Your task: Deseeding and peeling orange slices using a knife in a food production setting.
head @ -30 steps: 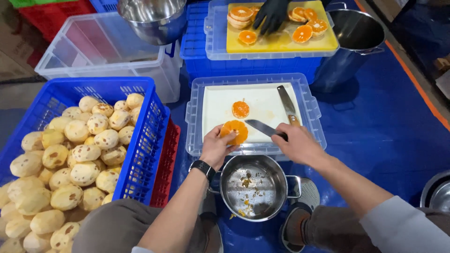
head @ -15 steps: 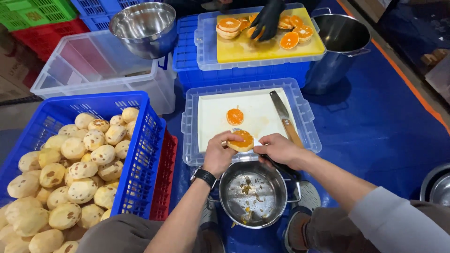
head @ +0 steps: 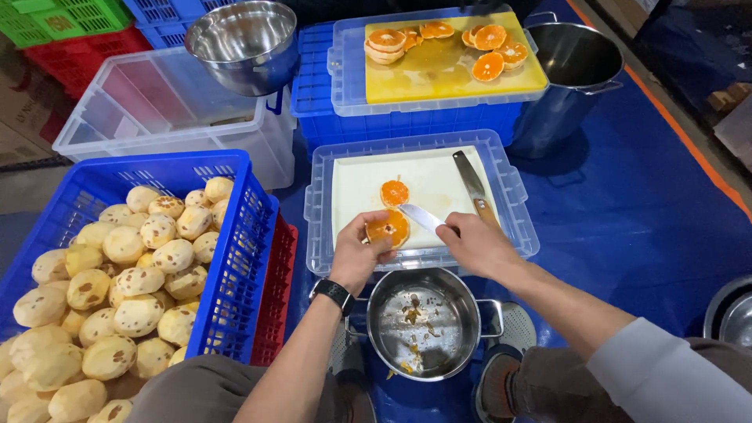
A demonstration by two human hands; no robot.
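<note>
Head view: your left hand [head: 356,254] pinches a peeled orange piece [head: 388,229] at the near edge of the white cutting board [head: 423,176], fingers curled over its left side. Your right hand [head: 476,244] is closed around the handle of a knife [head: 421,217], with the blade lying against the right side of the fruit. By the look of it the step in hand is slicing; the next cut calls for a firm hold on the fruit and left fingertips kept clear of the blade line.

One cut orange slice [head: 394,193] lies at the centre of the board. A second knife [head: 475,186] rests along the board's right edge, close to your right wrist, and could be knocked. A small steel pot [head: 424,323] holding scraps stands just below the board's near edge. At the left, a blue crate [head: 235,235] holds peeled whole oranges [head: 117,282]. Beyond the board, a yellow cutting board [head: 446,66] carries more slices, a tall steel pot [head: 576,78] stands to its right, and a steel bowl [head: 243,43] sits on a clear bin [head: 157,117].
</note>
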